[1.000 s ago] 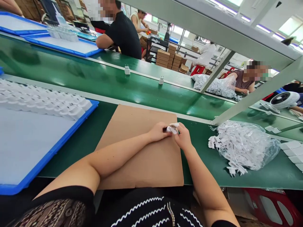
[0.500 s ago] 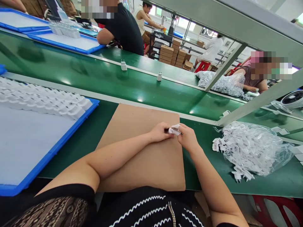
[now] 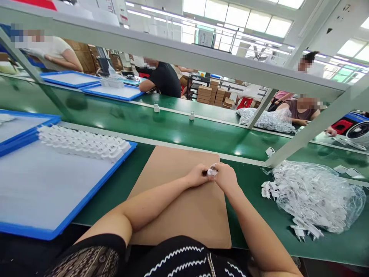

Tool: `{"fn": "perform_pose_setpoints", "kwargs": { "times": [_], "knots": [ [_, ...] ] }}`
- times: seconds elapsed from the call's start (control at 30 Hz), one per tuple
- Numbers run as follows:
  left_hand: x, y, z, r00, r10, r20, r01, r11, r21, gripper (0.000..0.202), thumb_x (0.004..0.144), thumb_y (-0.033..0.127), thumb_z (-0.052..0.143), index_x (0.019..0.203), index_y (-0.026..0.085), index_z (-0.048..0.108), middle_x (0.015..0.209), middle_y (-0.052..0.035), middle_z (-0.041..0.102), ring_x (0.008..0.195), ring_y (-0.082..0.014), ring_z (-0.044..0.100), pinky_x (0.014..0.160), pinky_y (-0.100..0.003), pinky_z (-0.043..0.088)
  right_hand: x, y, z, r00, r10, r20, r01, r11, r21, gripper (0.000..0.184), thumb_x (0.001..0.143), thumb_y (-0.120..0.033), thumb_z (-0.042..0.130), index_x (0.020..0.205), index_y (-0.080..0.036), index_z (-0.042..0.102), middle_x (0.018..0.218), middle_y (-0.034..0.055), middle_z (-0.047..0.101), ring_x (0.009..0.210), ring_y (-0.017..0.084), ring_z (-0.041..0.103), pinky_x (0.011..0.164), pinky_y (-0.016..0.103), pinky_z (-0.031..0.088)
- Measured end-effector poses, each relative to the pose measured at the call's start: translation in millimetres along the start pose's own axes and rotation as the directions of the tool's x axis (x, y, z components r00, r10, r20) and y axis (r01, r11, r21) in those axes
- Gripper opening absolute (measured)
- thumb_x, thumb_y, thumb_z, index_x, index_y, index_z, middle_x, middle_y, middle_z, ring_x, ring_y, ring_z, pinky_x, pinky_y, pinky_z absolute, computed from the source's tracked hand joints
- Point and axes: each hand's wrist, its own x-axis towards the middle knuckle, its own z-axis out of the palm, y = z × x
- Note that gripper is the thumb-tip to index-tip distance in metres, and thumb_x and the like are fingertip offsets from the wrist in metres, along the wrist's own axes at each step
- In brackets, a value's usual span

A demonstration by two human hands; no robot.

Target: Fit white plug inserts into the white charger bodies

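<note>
Both hands meet above a brown cardboard sheet, fingers closed on a small white plastic charger piece. My left hand pinches it from the left side. From the right, my right hand wraps over it and hides much of its shape. Right of the cardboard lies a clear plastic bag full of white charger housings. A few loose white plug pieces lie at its near edge, their pins showing.
On the left, a blue-rimmed tray holds rows of white charger parts. Beyond runs a green conveyor belt with two white plugs spaced along its far side. A slanted metal post rises at the right. Co-workers sit opposite.
The head view has tipped upward, showing more of the room. My right hand has closed further over the white charger piece, covering more of it; both hands stay together.
</note>
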Motion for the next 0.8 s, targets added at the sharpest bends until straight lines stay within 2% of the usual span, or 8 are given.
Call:
{"fn": "perform_pose_setpoints", "kwargs": {
  "times": [0.13,0.27,0.33,0.43,0.5,0.57,0.63,0.8],
  "knots": [
    [-0.4,-2.2,0.8,1.0,0.004,-0.009,-0.003,1.0,0.015,0.029,0.082,0.043,0.078,0.079,0.014,0.073,0.079,-0.0034,0.07,0.08,-0.0197,0.062,0.076,-0.028,0.048,-3.0,3.2,5.6,0.999,0.006,-0.032,-0.004,0.998,0.065,0.033,0.073,-0.003,0.064,0.098,-0.021,0.074,0.102,0.005,0.072,0.08,0.019,0.064,0.065,0.028,0.037],
    [-0.2,-6.5,0.3,1.0,0.026,-0.01,-0.026,1.0,0.015,0.019,0.08,0.033,0.079,0.089,0.016,0.077,0.096,-0.006,0.075,0.094,-0.0236,0.065,0.09,-0.032,0.049,-9.4,13.7,18.8,0.997,-0.032,-0.068,0.044,0.981,0.186,0.028,0.081,-0.008,0.061,0.104,-0.022,0.073,0.105,0.0057,0.068,0.089,0.02,0.065,0.075,0.029,0.047],
    [0.5,-9.0,0.2,0.999,0.032,-0.011,-0.032,0.999,0.009,0.02,0.078,0.031,0.081,0.092,0.016,0.078,0.104,-0.0077,0.075,0.1,-0.0254,0.066,0.095,-0.034,0.049,-11.4,18.5,25.8,0.994,-0.058,-0.093,0.08,0.967,0.241,0.027,0.082,-0.01,0.062,0.104,-0.021,0.072,0.107,0.0068,0.068,0.098,0.023,0.064,0.089,0.034,0.049],
    [1.0,-11.2,0.1,0.999,0.035,-0.005,-0.035,0.999,0.005,0.021,0.077,0.033,0.083,0.09,0.017,0.078,0.106,-0.0092,0.075,0.103,-0.0268,0.066,0.097,-0.036,0.049,-10.7,24.5,34.2,0.989,-0.084,-0.123,0.119,0.94,0.318,0.03,0.079,-0.008,0.063,0.103,-0.021,0.073,0.103,0.0061,0.069,0.103,0.026,0.063,0.109,0.047,0.041],
    [0.6,-11.0,-0.1,0.999,0.033,-0.002,-0.033,0.999,0.001,0.022,0.078,0.035,0.084,0.089,0.017,0.078,0.105,-0.0091,0.075,0.104,-0.027,0.065,0.097,-0.036,0.048,-7.9,28.7,38.1,0.989,-0.077,-0.123,0.118,0.918,0.378,0.032,0.077,-0.006,0.062,0.101,-0.022,0.074,0.098,0.0045,0.07,0.098,0.025,0.064,0.106,0.047,0.044],
    [-0.4,-10.0,-0.4,1.0,0.026,0.0,-0.026,1.0,-0.009,0.023,0.077,0.037,0.084,0.089,0.018,0.077,0.104,-0.0089,0.074,0.103,-0.0268,0.065,0.096,-0.036,0.049,-4.0,33.3,41.0,0.993,-0.054,-0.11,0.097,0.892,0.442,0.034,0.074,-0.005,0.063,0.1,-0.023,0.075,0.095,0.0041,0.071,0.093,0.023,0.066,0.094,0.04,0.051],
    [-1.6,-8.9,-1.0,1.0,0.011,0.007,-0.011,1.0,-0.015,0.025,0.077,0.039,0.085,0.089,0.018,0.077,0.104,-0.0086,0.073,0.103,-0.0266,0.065,0.095,-0.036,0.049,-0.4,38.0,42.7,0.996,-0.033,-0.085,0.072,0.862,0.502,0.037,0.07,-0.004,0.065,0.1,-0.023,0.077,0.095,0.0035,0.072,0.09,0.022,0.068,0.084,0.033,0.053],
    [-3.8,-5.9,-3.9,0.998,-0.035,0.051,0.034,0.999,0.011,0.024,0.079,0.04,0.082,0.093,0.021,0.079,0.109,-0.0081,0.073,0.107,-0.0271,0.064,0.096,-0.037,0.05,2.1,44.5,40.6,0.999,-0.033,-0.038,0.049,0.795,0.605,0.033,0.065,-0.006,0.074,0.091,-0.023,0.081,0.09,0.0001,0.074,0.087,0.02,0.07,0.08,0.028,0.053]
  ]
}}
